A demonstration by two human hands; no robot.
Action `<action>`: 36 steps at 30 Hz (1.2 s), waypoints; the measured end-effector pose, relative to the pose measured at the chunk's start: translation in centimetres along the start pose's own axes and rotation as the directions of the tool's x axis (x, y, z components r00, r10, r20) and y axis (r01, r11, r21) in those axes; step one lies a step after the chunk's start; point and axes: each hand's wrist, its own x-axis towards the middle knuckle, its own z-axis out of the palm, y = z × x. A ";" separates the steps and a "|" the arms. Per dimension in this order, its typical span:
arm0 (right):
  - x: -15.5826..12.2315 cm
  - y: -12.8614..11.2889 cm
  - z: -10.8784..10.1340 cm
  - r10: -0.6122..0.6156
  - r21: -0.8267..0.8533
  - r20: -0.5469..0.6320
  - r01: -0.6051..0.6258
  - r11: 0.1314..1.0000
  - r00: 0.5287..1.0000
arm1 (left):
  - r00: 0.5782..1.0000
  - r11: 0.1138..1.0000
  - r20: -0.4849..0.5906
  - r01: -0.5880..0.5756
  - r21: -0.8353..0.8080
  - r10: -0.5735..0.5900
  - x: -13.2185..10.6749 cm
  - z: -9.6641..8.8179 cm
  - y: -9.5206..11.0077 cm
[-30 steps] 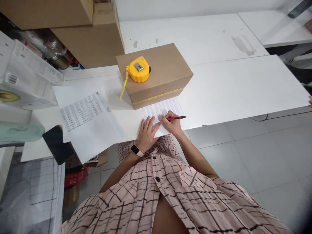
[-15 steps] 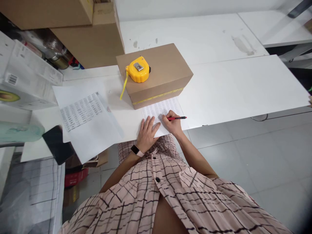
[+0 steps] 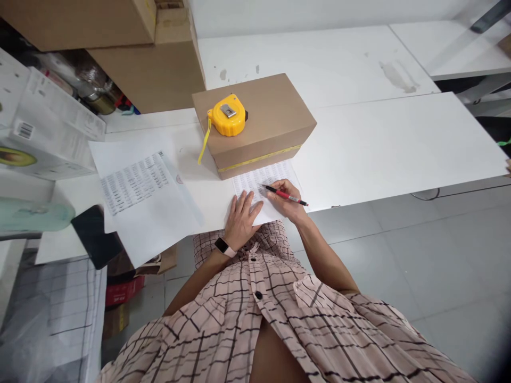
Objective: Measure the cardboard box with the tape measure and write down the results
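Note:
My right hand (image 3: 288,202) grips a red pen (image 3: 284,194) whose tip rests on a printed sheet (image 3: 259,181) at the near edge of the white table (image 3: 383,143). My left hand (image 3: 240,219) lies flat on that sheet with its fingers spread; a watch sits on its wrist. Just beyond the sheet stands a brown cardboard box (image 3: 263,122) with a yellow tape measure (image 3: 227,114) on top, its yellow strap hanging over the box's left side.
Another printed sheet (image 3: 136,186) lies to the left, with a dark phone (image 3: 93,236) beside it. Large cardboard boxes (image 3: 159,69) stand at the back left, a white carton (image 3: 43,133) at the far left. Grey tiled floor lies to the right.
The pen in my right hand has swung so that its back end now points down and to the right, and the tip shows more clearly. My left hand has stayed put.

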 end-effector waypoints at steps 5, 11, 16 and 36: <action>0.0 0.2 0.2 -0.050 -0.115 0.000 0.049 0.992 0.999 | 1.000 1.000 0.008 0.000 -0.013 0.000 -0.1 0.0 -0.1; 0.2 0.3 0.6 -0.109 -0.267 0.020 0.111 0.957 0.994 | 1.000 1.000 0.006 -0.003 0.001 0.003 -0.1 0.2 -0.1; 0.2 0.4 0.7 -0.128 -0.313 0.020 0.128 0.941 0.992 | 1.000 1.000 0.012 0.001 0.006 -0.001 -0.1 0.1 -0.1; 0.1 0.4 0.7 -0.111 -0.327 0.003 0.106 0.939 0.994 | 1.000 0.999 0.015 0.014 -0.035 -0.014 -0.1 0.2 -0.1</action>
